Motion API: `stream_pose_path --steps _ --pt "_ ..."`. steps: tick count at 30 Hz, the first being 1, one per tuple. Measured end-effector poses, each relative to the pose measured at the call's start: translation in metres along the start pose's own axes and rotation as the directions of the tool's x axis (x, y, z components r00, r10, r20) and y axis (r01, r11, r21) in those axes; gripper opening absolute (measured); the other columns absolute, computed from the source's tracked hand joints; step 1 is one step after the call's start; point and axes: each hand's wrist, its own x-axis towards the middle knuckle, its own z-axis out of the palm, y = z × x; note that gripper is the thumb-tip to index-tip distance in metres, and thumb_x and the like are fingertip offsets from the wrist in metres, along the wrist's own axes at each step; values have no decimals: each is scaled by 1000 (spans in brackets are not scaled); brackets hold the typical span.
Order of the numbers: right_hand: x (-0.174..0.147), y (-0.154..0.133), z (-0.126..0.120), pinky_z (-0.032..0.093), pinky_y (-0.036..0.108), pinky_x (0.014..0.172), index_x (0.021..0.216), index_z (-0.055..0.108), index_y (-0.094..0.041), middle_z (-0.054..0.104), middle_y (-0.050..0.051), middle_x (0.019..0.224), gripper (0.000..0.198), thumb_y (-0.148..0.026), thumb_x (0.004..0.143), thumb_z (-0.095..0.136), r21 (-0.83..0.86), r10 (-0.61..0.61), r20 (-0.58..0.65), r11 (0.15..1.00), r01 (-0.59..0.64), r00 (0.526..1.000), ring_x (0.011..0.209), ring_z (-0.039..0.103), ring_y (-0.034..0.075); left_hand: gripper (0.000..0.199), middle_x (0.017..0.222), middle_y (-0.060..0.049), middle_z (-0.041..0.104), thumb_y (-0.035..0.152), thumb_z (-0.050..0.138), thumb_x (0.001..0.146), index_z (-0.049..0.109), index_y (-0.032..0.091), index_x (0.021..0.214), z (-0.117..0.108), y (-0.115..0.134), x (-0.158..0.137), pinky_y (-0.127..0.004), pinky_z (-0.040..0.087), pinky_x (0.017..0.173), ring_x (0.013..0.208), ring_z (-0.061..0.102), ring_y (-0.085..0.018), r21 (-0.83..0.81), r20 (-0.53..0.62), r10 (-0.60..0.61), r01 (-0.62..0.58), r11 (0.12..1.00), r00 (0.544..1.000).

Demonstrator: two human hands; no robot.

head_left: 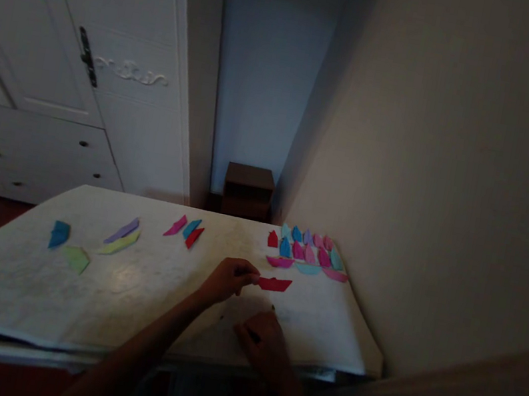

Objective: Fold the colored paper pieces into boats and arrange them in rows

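My left hand (230, 280) pinches the left end of a red folded-paper boat (275, 285), held level just over the table's right part. Below it, close to the front edge, my right hand (266, 344) is closed with curled fingers. A tiny dark tip (273, 307) shows just above those fingers; what they hold, if anything, I cannot make out. Beyond the red boat lie several paper boats packed in rows, among them a magenta boat (279, 263), a light teal boat (308, 269), a pink boat (335, 275) and a small red one (272, 238).
On the white table (124, 310), a loose group holds a pink boat (175, 226), a blue one (191, 228) and a red one (194, 238). Farther left lie purple, yellow, green and blue folded papers (59, 235). A wall (449, 188) borders the right side; a white wardrobe (134, 34) stands behind.
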Motion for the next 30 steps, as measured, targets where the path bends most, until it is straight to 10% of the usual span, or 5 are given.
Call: stream_pose_path --steps 15,25,30 --pt "-46 36 -42 36 27 62 55 52 -19 54 0 57 59 -55 98 33 88 51 -120 995 -41 991 59 48 13 18 65 -3 66 19 54 79 71 11 77 162 -9 101 -16 39 39 41 56 -8 203 229 36 -84 975 973" --pt "-46 35 -27 30 28 61 56 53 -19 56 -1 54 56 -45 101 33 -47 -98 -326 995 88 940 57 48 12 23 99 -6 71 18 48 89 71 19 94 188 -4 106 -31 50 87 97 65 -19 561 150 110 -176 809 983" --pt "-48 34 -22 32 28 63 58 53 -19 57 -1 56 52 -42 101 33 -65 -88 -373 996 69 924 58 49 13 31 120 -11 59 18 44 93 62 22 117 196 0 96 -34 52 83 100 64 -22 711 177 137 -223 667 975"
